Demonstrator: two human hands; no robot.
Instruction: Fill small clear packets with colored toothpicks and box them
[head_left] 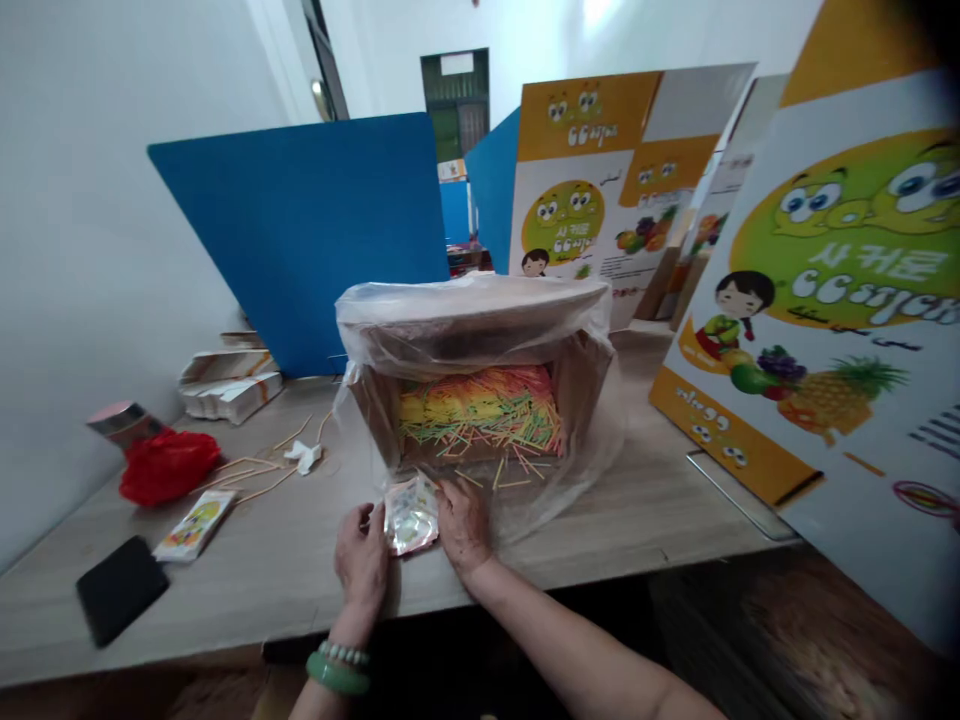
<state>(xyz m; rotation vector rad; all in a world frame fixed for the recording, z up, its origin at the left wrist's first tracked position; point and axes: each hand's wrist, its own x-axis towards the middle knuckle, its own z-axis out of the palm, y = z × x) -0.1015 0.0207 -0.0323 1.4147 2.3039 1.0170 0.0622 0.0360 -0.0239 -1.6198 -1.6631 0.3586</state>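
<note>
A shiny printed foil packet point(412, 516) lies flat near the table's front edge, between my two hands. My left hand point(361, 556) grips its left side with curled fingers and thumb. At its right edge, my right hand point(463, 522) has its fingers closed against the packet. Whether one packet or a small stack lies there, I cannot tell. Just behind, a cardboard box point(577, 395) lined with clear plastic point(480, 300) opens toward me. Thin coloured sticks point(480, 405) in pink, yellow and green fill it, and several lie loose at its front.
On the left are a red plastic bag point(169, 465), a black flat object point(121, 590), a printed pack point(196, 525), rubber bands point(259, 480) and stacked white cartons point(229, 385). A blue panel point(307, 240) stands behind. Large printed cartons point(825, 280) stand at the right.
</note>
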